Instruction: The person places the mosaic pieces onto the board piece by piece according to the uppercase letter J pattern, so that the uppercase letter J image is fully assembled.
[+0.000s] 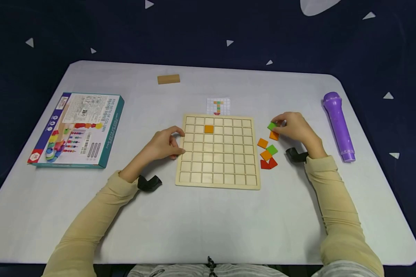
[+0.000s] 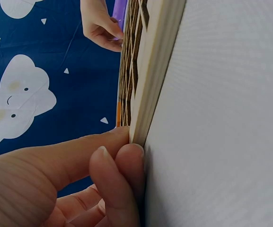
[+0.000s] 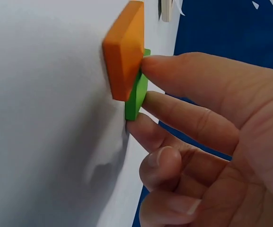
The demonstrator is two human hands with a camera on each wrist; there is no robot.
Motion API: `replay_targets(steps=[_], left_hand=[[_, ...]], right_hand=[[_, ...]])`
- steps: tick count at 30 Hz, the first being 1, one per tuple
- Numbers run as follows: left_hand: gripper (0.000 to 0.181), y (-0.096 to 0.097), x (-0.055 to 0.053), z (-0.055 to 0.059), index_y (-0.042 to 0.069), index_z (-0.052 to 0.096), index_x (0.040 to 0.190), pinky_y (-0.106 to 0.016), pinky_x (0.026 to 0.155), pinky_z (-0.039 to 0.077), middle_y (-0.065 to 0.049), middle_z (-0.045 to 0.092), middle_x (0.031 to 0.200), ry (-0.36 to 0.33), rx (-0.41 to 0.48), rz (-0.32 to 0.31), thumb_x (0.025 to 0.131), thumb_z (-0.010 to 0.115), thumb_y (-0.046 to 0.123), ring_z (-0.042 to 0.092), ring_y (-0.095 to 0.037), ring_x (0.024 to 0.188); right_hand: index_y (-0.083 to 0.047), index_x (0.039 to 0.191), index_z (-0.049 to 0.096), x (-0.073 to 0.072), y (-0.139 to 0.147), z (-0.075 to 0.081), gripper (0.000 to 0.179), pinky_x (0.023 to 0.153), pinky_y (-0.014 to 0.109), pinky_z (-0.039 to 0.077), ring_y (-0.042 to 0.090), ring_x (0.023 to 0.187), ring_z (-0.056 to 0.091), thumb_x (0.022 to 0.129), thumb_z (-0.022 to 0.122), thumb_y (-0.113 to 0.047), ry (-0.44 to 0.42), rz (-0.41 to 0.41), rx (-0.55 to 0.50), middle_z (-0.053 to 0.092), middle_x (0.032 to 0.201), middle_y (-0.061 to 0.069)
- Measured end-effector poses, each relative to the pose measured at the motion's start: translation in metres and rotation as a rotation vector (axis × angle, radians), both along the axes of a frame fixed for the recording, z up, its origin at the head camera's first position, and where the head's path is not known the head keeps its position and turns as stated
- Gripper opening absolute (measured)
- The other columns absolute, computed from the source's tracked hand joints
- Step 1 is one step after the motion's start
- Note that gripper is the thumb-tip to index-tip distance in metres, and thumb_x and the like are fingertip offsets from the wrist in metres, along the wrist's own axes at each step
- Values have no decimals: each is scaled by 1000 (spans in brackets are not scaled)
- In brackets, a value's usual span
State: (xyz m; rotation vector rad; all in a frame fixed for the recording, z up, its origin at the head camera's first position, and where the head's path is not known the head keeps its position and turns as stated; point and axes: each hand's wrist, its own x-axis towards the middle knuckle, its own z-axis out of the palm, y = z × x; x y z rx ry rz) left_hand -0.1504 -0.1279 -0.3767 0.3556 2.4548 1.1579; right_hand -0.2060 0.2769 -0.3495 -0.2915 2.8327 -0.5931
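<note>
A wooden grid board [image 1: 222, 169] lies in the middle of the table, with one orange tile [image 1: 208, 129] set in its upper part. My left hand [image 1: 161, 144] holds the board's left edge; thumb and fingers meet the wooden rim [image 2: 148, 90] in the left wrist view. To the right of the board, my right hand [image 1: 294, 125] pinches a green tile [image 3: 137, 97] close over the table. Beside it sits another orange tile [image 3: 124, 54], overlapping the green one in the right wrist view. Several loose orange, green and red tiles [image 1: 272, 163] lie nearer the board.
Touching the board's far edge is a paper pattern card [image 1: 225, 104]. On the left lies a boxed toy set [image 1: 79, 134], on the right a purple microphone-shaped object [image 1: 339, 125]. A brown strip [image 1: 168, 79] rests near the table's back edge.
</note>
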Motion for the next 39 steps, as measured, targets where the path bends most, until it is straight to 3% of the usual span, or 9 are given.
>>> replay_targets(steps=[10,20,30,39], left_hand=[[49,1,-1,3,7,49,122,-25,60,51,-4,64,65,-3,-12,-2,79,73,11,61,-12,48],[48,1,3,2,6,50,121,-25,59,50,-5,65,65,2,0,0,79,73,10,60,-12,47],[47,1,4,-1,6,50,120,-26,58,50,-5,65,66,9,9,1,79,73,10,60,-12,47],[47,0,3,-2,5,50,120,-27,53,50,-6,64,65,5,23,0,79,73,8,59,-12,46]], right_hand=[[4,108,66,2,-5,-1,33,71,37,43,30,84,53,81,68,-14,27,-28,21,64,106,23],[2,106,68,2,-9,1,31,61,29,40,28,77,52,80,69,-14,98,-1,21,66,105,22],[-1,101,71,8,-32,9,25,52,26,34,21,66,48,79,70,-12,216,99,-30,69,95,16],[-4,100,71,11,-57,17,24,52,26,34,20,65,48,79,73,-15,257,170,-22,69,94,11]])
